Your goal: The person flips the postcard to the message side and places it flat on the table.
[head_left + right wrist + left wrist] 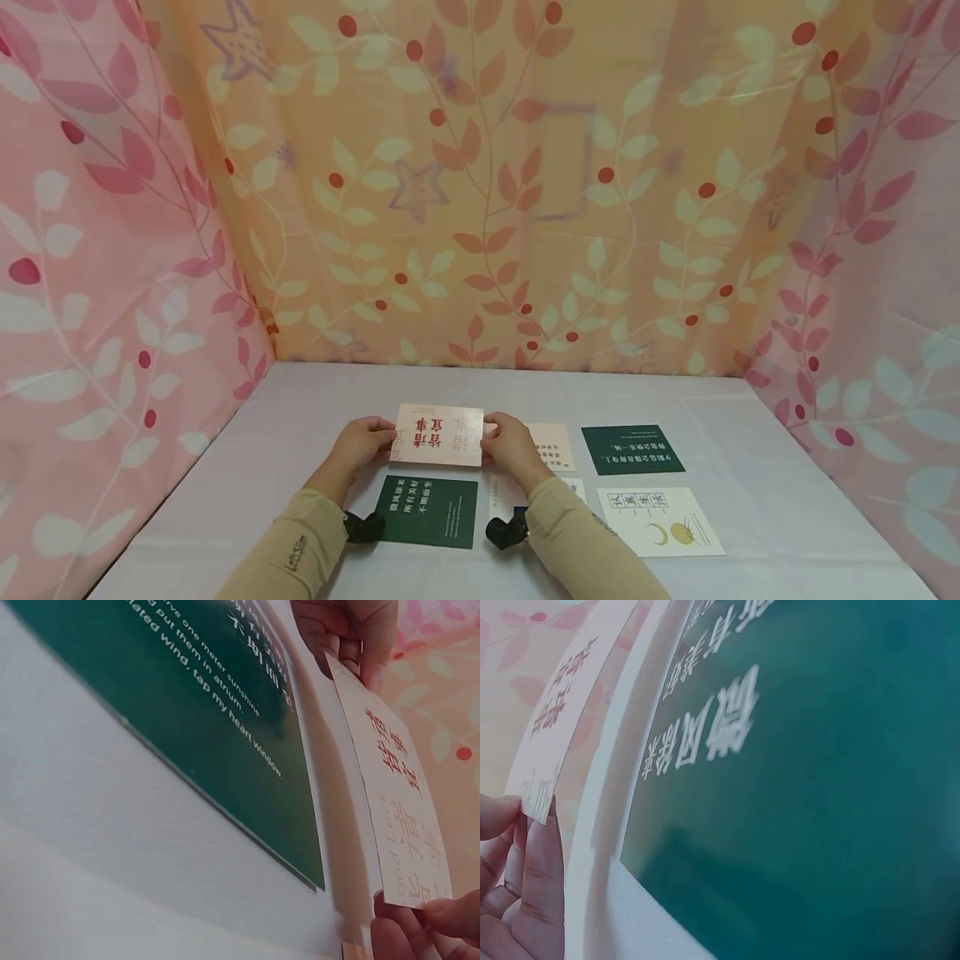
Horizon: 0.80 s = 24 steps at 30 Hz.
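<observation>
Between both hands is a pale pink card (438, 435) with red characters, raised off the table as the wrist views show. My left hand (362, 442) pinches its left edge between thumb and fingers; in the left wrist view the thumb and fingers (540, 877) grip one corner. The right hand (514, 448) pinches the opposite edge, and its thumb (454, 916) shows in the right wrist view. Just below the held card, a dark green card (429, 512) with white characters lies flat on the table.
Right of the hands lie another green card (633, 450) and a white card (662, 522) with a moon and sun. Another pink card (553, 446) and a white card (504, 497) are partly covered by the right hand and arm. Patterned curtains (487, 183) enclose the white table (315, 387).
</observation>
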{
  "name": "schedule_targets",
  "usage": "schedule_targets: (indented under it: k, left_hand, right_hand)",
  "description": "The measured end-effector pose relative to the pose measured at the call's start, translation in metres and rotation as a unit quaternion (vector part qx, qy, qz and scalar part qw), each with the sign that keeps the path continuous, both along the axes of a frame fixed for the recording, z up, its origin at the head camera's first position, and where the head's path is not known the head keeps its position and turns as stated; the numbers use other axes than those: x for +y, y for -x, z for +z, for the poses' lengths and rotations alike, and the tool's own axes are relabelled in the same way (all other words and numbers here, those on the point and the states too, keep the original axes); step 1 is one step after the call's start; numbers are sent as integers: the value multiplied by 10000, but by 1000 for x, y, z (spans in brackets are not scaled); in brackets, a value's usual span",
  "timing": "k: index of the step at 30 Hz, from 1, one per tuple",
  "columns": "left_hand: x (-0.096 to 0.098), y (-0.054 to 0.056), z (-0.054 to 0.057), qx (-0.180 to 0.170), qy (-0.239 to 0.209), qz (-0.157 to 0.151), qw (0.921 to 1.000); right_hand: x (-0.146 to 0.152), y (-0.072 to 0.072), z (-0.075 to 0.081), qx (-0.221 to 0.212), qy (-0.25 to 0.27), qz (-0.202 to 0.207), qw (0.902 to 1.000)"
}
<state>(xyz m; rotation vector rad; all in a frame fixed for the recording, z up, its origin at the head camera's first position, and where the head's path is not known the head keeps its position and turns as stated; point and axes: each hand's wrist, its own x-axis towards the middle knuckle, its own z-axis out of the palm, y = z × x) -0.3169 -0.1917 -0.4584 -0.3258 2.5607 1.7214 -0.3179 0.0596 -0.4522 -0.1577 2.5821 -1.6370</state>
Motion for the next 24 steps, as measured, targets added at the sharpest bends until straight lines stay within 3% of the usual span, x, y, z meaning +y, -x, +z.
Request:
schedule_targets:
  k: [3,24]
  left_hand:
    - [-1,0,0,18,3,-15,10000]
    - [-3,-3,7,-111,18,38,9999]
  right_hand:
    - [0,0,1,-139,79,-19,9999]
    - [-1,2,5,137,51,45,9999]
